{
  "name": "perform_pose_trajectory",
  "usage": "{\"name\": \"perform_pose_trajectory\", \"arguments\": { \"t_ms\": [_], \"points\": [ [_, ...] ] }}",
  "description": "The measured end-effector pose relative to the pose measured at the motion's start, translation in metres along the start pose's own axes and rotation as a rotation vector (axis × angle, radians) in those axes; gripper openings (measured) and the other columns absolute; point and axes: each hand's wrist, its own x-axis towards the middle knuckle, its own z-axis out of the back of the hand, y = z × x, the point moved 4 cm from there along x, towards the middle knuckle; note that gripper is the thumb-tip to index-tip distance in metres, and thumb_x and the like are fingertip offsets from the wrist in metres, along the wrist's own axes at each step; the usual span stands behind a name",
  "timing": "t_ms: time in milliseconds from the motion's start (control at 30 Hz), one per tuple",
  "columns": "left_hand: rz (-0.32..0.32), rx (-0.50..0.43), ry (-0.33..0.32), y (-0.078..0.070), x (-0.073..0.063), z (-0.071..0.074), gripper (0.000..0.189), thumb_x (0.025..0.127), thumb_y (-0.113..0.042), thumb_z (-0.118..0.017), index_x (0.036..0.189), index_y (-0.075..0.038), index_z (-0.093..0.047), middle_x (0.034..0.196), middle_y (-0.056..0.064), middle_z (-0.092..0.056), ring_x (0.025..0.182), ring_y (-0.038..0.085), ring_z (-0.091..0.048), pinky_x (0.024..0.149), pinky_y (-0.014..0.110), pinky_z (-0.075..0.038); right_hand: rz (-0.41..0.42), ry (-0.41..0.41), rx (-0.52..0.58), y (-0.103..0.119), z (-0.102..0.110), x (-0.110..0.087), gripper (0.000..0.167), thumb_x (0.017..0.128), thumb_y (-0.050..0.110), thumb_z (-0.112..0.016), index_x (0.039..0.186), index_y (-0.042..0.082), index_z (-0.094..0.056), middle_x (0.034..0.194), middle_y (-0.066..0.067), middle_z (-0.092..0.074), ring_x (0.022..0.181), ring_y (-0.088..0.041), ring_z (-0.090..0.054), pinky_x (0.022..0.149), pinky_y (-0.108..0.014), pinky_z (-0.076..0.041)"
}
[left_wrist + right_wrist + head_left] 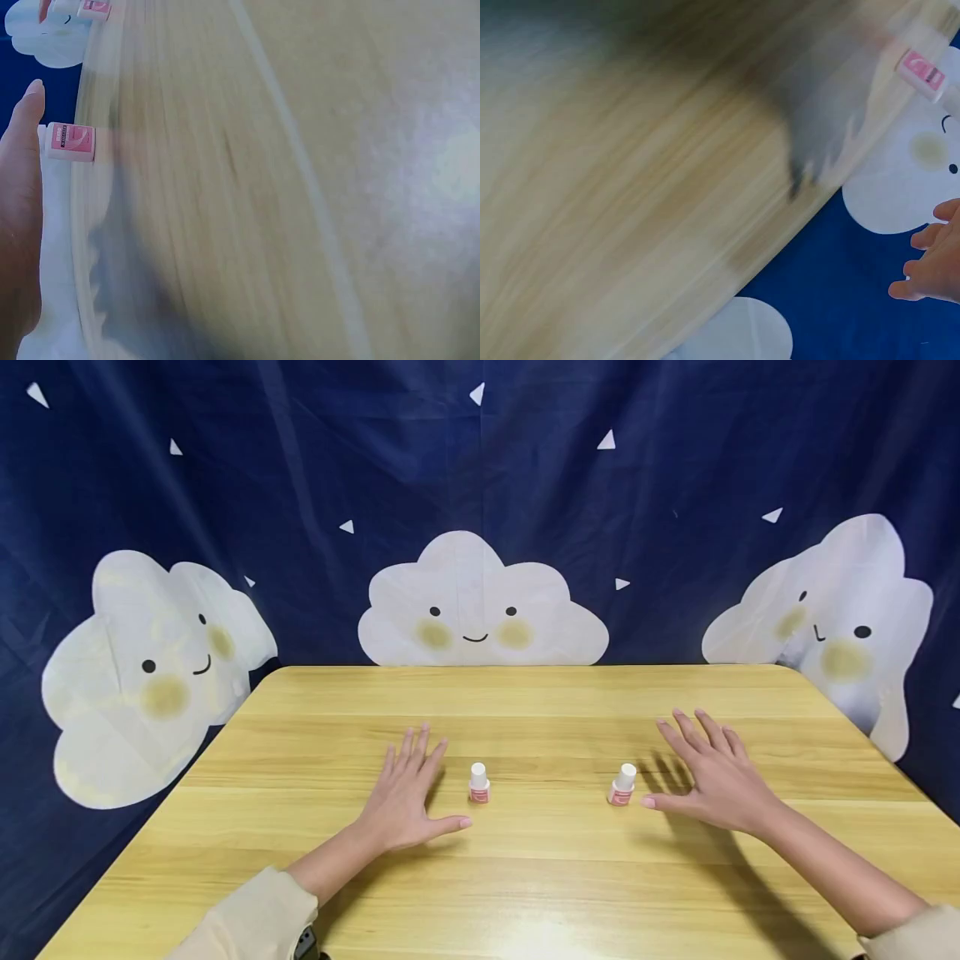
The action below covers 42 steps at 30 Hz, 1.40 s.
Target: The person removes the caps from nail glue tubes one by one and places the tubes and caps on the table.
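Note:
Two small white bottles with pink labels and white caps stand upright on the wooden table (pixel 525 860). The left bottle (pixel 479 785) is just right of my left hand (pixel 405 797), whose fingers are spread and whose thumb points toward it. Beside the right bottle (pixel 622 787) is my right hand (pixel 720 781), raised over the table with fingers spread and its thumb tip close to the bottle. Neither hand holds anything. In the left wrist view the left bottle (pixel 71 142) shows near my thumb (pixel 22 150); in the right wrist view a bottle (pixel 922 75) appears at the upper right.
Behind the table's far edge hangs a dark blue curtain (pixel 525 460) printed with smiling white clouds (pixel 480 585) and small white triangles. Beige sleeves (pixel 247 914) cover my forearms, and a dark band (pixel 306 943) shows at the left wrist.

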Motion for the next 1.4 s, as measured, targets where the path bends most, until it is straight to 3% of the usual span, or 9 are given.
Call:
{"name": "perform_pose_trajectory", "arguments": {
  "t_ms": [267, 400, 733, 1033, 1267, 1333, 1400],
  "points": [
    [-0.034, -0.182, -0.015, -0.004, 0.003, 0.0, 0.102, 0.07, -0.066, -0.064, 0.145, -0.006, -0.028, 0.154, 0.019, -0.016, 0.141, 0.039, -0.019, 0.113, 0.056, -0.021, -0.007, 0.024, 0.09, 0.015, 0.005, 0.012, 0.096, 0.068, 0.057, -0.073, 0.139, 0.003, -0.039, 0.144, -0.027, -0.035, 0.133, -0.05, -0.024, 0.102, -0.067, -0.023],
    [-0.039, -0.282, 0.009, -0.006, 0.004, -0.001, 0.101, 0.07, -0.062, -0.067, 0.145, -0.006, -0.029, 0.154, 0.018, -0.018, 0.14, 0.039, -0.022, 0.111, 0.059, -0.024, -0.003, 0.033, 0.114, 0.022, 0.006, 0.017, 0.094, 0.067, 0.056, -0.074, 0.138, 0.003, -0.041, 0.143, -0.025, -0.037, 0.132, -0.049, -0.026, 0.101, -0.067, -0.025],
    [0.023, -0.493, 0.067, -0.01, 0.007, -0.005, 0.093, 0.072, -0.049, -0.075, 0.144, -0.007, -0.032, 0.154, 0.016, -0.021, 0.139, 0.037, -0.024, 0.108, 0.061, -0.026, 0.016, 0.043, 0.204, 0.036, 0.009, 0.028, 0.089, 0.071, 0.049, -0.075, 0.138, 0.003, -0.04, 0.144, -0.022, -0.038, 0.133, -0.047, -0.027, 0.101, -0.066, -0.026],
    [0.063, -0.7, -0.067, -0.008, 0.01, -0.008, 0.076, 0.07, -0.03, -0.081, 0.132, -0.002, -0.048, 0.138, 0.015, -0.048, 0.128, 0.033, -0.044, 0.107, 0.051, -0.037, 0.025, 0.061, 0.316, 0.054, 0.01, 0.041, 0.087, 0.071, 0.046, -0.076, 0.138, 0.002, -0.041, 0.143, -0.021, -0.04, 0.133, -0.045, -0.028, 0.103, -0.065, -0.028],
    [0.141, -0.806, -0.065, -0.009, 0.012, -0.011, 0.07, 0.067, -0.021, -0.084, 0.127, -0.001, -0.053, 0.128, 0.016, -0.057, 0.115, 0.032, -0.057, 0.1, 0.046, -0.046, 0.022, 0.094, 0.402, 0.067, 0.007, 0.049, 0.085, 0.073, 0.044, -0.076, 0.138, 0.002, -0.04, 0.142, -0.02, -0.041, 0.132, -0.041, -0.032, 0.104, -0.061, -0.031],
    [0.153, -0.823, -0.054, -0.009, 0.012, -0.013, 0.069, 0.067, -0.02, -0.084, 0.126, -0.001, -0.054, 0.126, 0.016, -0.059, 0.114, 0.032, -0.057, 0.099, 0.046, -0.046, 0.033, 0.099, 0.426, 0.071, 0.006, 0.051, 0.083, 0.075, 0.043, -0.075, 0.138, 0.002, -0.041, 0.141, -0.021, -0.041, 0.122, -0.037, -0.046, 0.099, -0.054, -0.042],
    [0.168, -0.839, -0.038, -0.009, 0.012, -0.014, 0.067, 0.067, -0.021, -0.084, 0.125, -0.001, -0.055, 0.125, 0.015, -0.06, 0.113, 0.032, -0.058, 0.1, 0.046, -0.046, 0.041, 0.109, 0.464, 0.075, 0.004, 0.052, 0.08, 0.076, 0.04, -0.075, 0.138, 0.002, -0.041, 0.141, -0.022, -0.041, 0.095, -0.026, -0.064, 0.082, -0.041, -0.055]
  ]
}}
